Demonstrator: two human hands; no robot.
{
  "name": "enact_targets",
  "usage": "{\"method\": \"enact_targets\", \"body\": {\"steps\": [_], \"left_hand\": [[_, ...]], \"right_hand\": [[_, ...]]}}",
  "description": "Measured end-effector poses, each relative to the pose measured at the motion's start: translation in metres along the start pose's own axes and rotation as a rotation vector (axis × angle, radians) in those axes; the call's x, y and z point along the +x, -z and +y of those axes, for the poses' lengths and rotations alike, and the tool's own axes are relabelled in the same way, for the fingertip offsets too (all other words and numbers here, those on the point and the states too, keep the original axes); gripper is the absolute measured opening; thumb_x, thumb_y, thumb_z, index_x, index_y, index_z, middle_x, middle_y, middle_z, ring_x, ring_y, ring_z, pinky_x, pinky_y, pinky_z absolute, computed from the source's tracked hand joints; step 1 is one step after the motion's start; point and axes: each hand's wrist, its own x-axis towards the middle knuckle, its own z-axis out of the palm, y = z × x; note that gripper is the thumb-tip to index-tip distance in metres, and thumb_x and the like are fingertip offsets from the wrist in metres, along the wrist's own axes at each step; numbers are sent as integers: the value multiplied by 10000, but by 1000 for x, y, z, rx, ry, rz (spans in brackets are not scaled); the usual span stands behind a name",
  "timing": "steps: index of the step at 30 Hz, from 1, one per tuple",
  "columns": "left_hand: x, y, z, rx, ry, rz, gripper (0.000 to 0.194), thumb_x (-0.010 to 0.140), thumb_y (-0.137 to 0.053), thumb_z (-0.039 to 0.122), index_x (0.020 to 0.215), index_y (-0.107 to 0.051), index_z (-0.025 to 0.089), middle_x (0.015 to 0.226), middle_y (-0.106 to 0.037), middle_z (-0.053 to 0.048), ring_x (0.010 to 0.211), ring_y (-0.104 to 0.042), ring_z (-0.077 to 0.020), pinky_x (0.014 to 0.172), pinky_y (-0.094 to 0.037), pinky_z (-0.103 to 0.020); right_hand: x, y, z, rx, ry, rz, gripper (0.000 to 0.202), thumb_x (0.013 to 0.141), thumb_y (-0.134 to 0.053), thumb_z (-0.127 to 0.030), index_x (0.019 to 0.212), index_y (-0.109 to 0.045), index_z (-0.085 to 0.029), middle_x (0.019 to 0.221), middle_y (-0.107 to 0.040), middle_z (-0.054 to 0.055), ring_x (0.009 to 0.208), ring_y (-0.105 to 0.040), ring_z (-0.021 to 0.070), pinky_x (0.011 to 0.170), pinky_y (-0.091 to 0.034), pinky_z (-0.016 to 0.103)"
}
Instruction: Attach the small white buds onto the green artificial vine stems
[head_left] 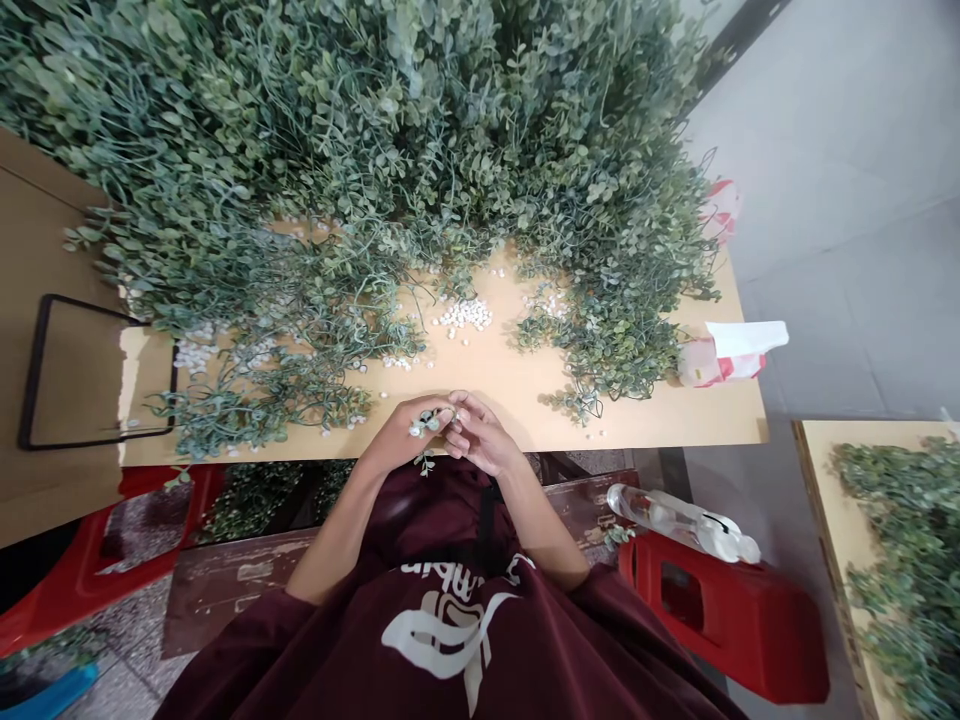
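Both hands meet at the table's near edge. My left hand (405, 432) has its fingers closed round a small green sprig (425, 423), whose leaves show over the hand and hang below it. My right hand (480, 432) touches the left one at the fingertips, its fingers curled; whatever they pinch is too small to name. Just beyond the hands, a pile of small white pieces (465, 315) lies on the wooden table (480, 370). Loose green sprigs (322, 390) lie to the left, and more greenery (622, 340) to the right.
A large heap of greenery (420, 130) covers the table's far side. Cardboard (60, 230) and a black wire frame (41, 370) stand left. At right are a tissue pack (701, 362), a red stool (765, 620) with a clear bottle (675, 515), and another table with greenery (915, 540).
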Motion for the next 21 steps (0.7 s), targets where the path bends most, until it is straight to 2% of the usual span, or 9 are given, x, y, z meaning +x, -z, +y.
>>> {"method": "enact_targets", "body": {"steps": [6, 12, 21], "left_hand": [[0, -3, -1, -27, 13, 78, 295, 938, -535, 387, 961, -697, 141, 879, -698, -57, 812, -638, -168, 774, -509, -261], [-1, -7, -4, -159, 86, 107, 296, 927, -548, 408, 952, -682, 145, 753, -650, -22, 574, -601, -122, 567, -508, -235], [-1, -5, -7, -129, 64, 107, 275, 933, -544, 394, 852, -650, 153, 692, -609, -5, 592, -569, -113, 597, -474, -226]], "right_hand": [[2, -5, 11, -20, 117, 124, 339, 778, -776, -377, 1023, -590, -234, 645, -499, -75, 491, -432, 54, 513, -436, 210], [7, -9, 21, -39, 227, 207, 319, 784, -762, -405, 1003, -619, -221, 649, -514, -67, 498, -469, 62, 536, -460, 230], [10, -14, 30, -72, 300, 309, 326, 781, -754, -427, 995, -623, -219, 644, -532, -57, 511, -494, 70, 546, -441, 221]]}}
